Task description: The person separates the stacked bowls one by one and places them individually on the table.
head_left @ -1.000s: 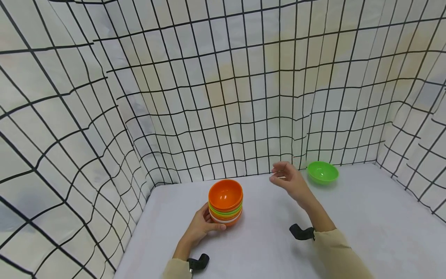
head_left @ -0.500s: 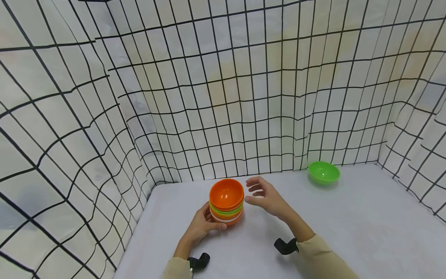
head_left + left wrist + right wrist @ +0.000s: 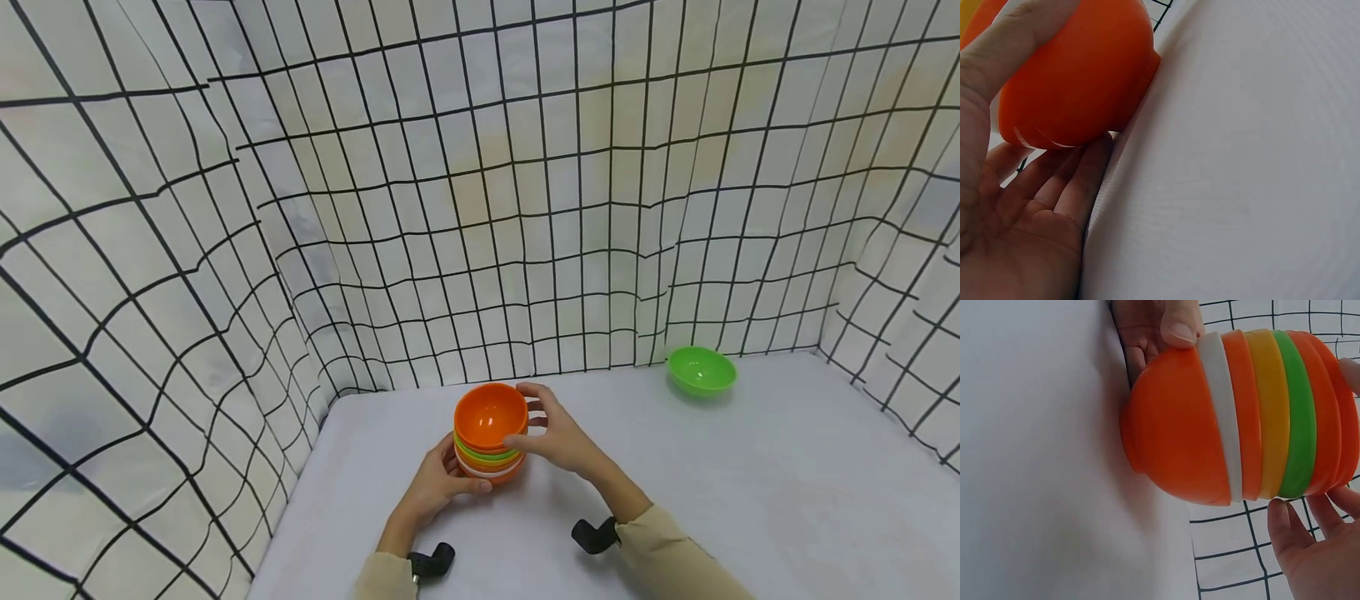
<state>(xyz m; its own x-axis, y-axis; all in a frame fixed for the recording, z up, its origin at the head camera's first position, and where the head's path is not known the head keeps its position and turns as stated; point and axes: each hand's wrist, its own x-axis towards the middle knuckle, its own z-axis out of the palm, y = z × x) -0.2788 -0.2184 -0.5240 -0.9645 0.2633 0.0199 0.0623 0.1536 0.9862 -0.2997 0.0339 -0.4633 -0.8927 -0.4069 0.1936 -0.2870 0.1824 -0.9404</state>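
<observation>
A stack of nested bowls (image 3: 489, 457) stands upright on the white table. From the bottom it runs orange, white, orange, yellow, green, then orange at the top. My left hand (image 3: 433, 487) holds the stack low on its left side; its thumb lies across the lowest orange bowl (image 3: 1085, 75) and its fingers reach behind. On the other side, my right hand (image 3: 558, 433) is at the topmost orange bowl (image 3: 491, 414), thumb at the front and fingers around the right rim. In the right wrist view, one right fingertip (image 3: 1279, 515) lies beside the green bowl (image 3: 1297, 415).
A separate green bowl (image 3: 701, 372) sits at the back right of the white table (image 3: 750, 500). White sheeting with a black grid (image 3: 450, 208) rises behind and on both sides. Each wrist bears a black camera mount (image 3: 595, 535).
My right hand has come left and down from beside the separate green bowl to the top of the stack, and its thumb and fingers are now around the top bowl. The left hand keeps its hold.
</observation>
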